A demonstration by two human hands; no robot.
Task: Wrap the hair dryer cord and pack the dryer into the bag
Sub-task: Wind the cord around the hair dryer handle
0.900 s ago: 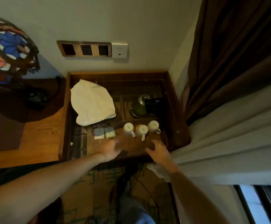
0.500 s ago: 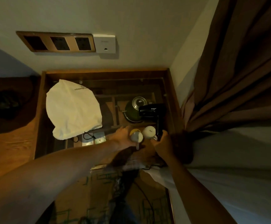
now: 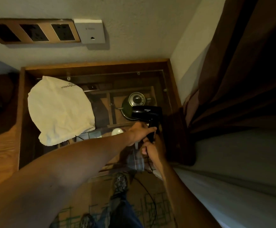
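A black hair dryer (image 3: 146, 111) is held above the glass-topped wooden table (image 3: 99, 65), its barrel pointing left over a kettle. My left hand (image 3: 139, 131) grips the upper part of its handle. Just below, my right hand (image 3: 152, 149) is closed around the lower handle where the black cord (image 3: 148, 189) leaves it; the cord hangs down to the floor. A white cloth bag (image 3: 59, 110) with dark print lies flat on the table's left half, well left of both hands.
A dark green kettle (image 3: 131, 104) sits under the dryer. A white cup (image 3: 117, 131) and small packets (image 3: 94, 134) lie beside my left forearm. Wall sockets (image 3: 33, 32) are above, brown curtains (image 3: 232, 79) and a pale drape on the right, my feet on patterned carpet below.
Both hands rose from the table's front edge to the dryer and lifted it by the handle. My head moved closer, so the stained-glass lamp left the view.
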